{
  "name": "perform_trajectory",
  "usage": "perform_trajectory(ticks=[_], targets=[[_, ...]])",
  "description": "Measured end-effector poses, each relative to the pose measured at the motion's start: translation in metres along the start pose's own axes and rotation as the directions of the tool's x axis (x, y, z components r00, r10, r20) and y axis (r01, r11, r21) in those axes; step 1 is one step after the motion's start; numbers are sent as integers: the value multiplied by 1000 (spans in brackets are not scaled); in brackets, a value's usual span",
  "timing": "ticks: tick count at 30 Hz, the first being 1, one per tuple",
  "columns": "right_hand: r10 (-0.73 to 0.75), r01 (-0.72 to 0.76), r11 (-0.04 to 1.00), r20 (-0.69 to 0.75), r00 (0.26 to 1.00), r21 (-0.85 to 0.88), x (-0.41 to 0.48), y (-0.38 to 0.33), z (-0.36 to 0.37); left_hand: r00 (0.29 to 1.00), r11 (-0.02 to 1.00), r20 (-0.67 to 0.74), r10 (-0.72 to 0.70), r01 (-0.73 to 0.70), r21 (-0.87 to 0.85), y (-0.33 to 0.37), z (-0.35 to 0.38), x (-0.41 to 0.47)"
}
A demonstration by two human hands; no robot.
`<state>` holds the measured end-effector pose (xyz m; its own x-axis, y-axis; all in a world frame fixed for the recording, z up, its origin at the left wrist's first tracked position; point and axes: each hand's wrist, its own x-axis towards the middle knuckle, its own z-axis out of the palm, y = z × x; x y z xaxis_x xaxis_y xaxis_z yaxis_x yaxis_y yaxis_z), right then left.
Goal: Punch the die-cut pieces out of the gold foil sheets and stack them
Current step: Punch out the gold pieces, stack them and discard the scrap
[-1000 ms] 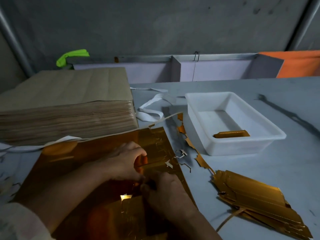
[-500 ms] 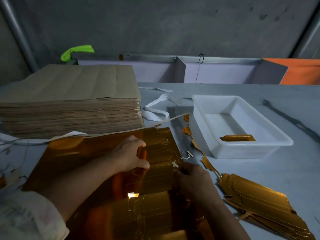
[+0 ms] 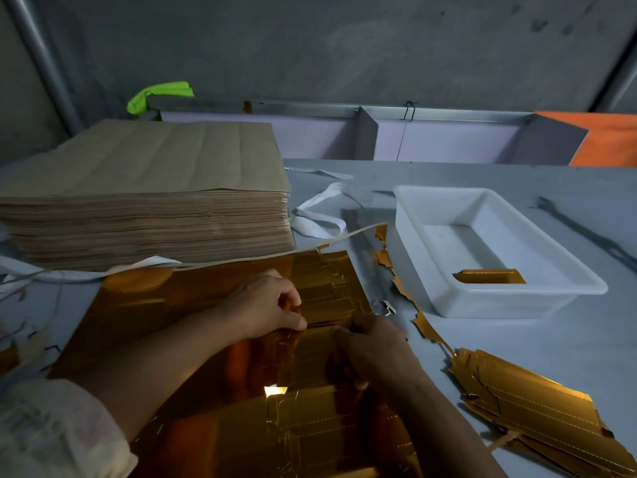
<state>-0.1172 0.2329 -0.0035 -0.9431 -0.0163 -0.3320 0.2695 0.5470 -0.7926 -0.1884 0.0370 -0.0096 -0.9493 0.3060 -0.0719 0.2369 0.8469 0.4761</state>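
Grey table (image 3: 534,346), foil sheet (image 3: 165,305), concrete wall (image 3: 344,46)

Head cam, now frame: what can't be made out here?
1. Right hand fingertips: head view, curled under the hand's own back. Whether they pinch the gold foil sheet is unclear.
2. Die-cut outlines under the left hand: covered by the hand and dim.
3. Stack of punched pieces: cut off by the right and bottom edges, count unreadable.
4. Gold piece in the white tray: lower part hidden by the tray's near wall.

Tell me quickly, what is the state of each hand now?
Left hand: closed, pinching the gold foil sheet.
Right hand: closed, gripping the same sheet.
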Motion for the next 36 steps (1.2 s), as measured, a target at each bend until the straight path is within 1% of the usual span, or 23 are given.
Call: perform_trajectory(ticks=[2,7,11,14,20,22,26,29,31,33,35,36], targets=[[5,-5,1000,7,1000,11,2,-1,1,1000,1000,-6,25,-25,0,0,-1,-2],[13,-13,1000,-4,1000,24,6,1,3,982,976,-65,176,-166,143,7,1,-11],[16,-16,1000,-6,1000,20,7,1,4,974,959,-126,187,-153,237,15,4,-12],[15,-14,1000,-10,1000,26,6,2,3,965,956,-184,188,-137,259,22,6,-13],[12,-12,1000,2,1000,28,4,3,3,965,972,-218,149,-103,211,28,7,-14],[8,-8,1000,4,1000,27,3,3,3,970,988,-220,99,-70,137,29,6,-14],[-3,3,999,2,1000,46,0,4,3,986,996,-160,-47,35,-78,28,2,-9],[-12,13,999,-29,1000,48,0,4,3,984,985,-155,-90,65,-161,23,-2,-8],[-29,31,999,-71,997,35,2,1,3,981,982,-167,-98,69,-176,18,-2,-9],[-68,70,997,-134,989,11,6,-4,2,973,985,-209,-96,63,-160,10,-2,-9],[-113,112,994,-199,974,-20,13,-8,0,972,993,-223,-80,57,-106,2,-2,-10],[-134,127,991,-224,965,-46,17,-10,-1,978,996,-193,-79,69,-60,-4,-1,-10]])
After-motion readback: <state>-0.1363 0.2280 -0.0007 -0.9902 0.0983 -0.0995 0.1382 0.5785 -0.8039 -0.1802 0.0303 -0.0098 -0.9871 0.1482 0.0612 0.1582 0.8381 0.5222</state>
